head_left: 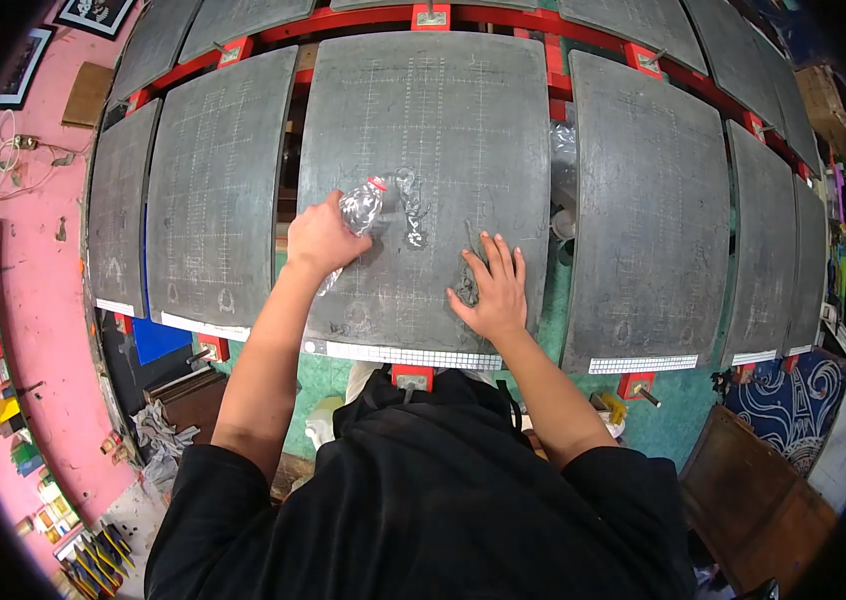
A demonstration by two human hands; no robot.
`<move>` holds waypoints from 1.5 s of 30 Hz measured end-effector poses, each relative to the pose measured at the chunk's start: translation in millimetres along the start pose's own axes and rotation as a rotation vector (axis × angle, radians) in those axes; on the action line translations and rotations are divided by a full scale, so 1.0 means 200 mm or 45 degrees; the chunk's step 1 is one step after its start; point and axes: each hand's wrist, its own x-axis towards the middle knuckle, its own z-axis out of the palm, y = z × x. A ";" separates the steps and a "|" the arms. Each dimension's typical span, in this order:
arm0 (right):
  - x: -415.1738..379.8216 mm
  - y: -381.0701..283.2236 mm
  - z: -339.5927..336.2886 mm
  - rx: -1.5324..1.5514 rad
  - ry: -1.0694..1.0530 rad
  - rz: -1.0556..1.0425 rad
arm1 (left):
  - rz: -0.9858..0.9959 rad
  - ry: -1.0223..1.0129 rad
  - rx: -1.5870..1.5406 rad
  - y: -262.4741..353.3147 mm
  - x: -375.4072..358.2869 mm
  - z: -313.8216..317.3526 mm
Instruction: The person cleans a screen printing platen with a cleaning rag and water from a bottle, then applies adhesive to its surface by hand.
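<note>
In the head view my left hand is wrapped round a clear plastic bottle with a red cap or neck ring, tilted over a dark grey board. A small wet puddle glistens on the board just right of the bottle. My right hand rests on the board with fingers spread, beside a dark wet-looking smear. Faint white grid lines and ticks cover the board. Along its front edge runs a strip of white gridded tape.
Similar grey boards flank this one, such as the left board and the right board. They sit on a red metal frame with protruding bolts. A pink wall with racks of small colourful items stands at left. Brown panels lean at lower right.
</note>
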 end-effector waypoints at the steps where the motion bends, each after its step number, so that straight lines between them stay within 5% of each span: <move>1: 0.00 0.00 0.00 0.014 0.008 -0.005 | -0.001 0.003 -0.016 0.01 0.02 -0.02; 19: 0.00 0.01 -0.03 0.039 -0.056 0.034 | 0.485 0.357 -0.467 0.51 0.05 -0.15; 30: -0.01 0.02 -0.03 0.083 -0.013 0.004 | 0.373 0.025 0.075 0.61 0.26 -0.15; 45: 0.00 0.01 -0.04 0.051 -0.071 0.014 | 0.194 0.041 0.244 0.43 0.37 -0.14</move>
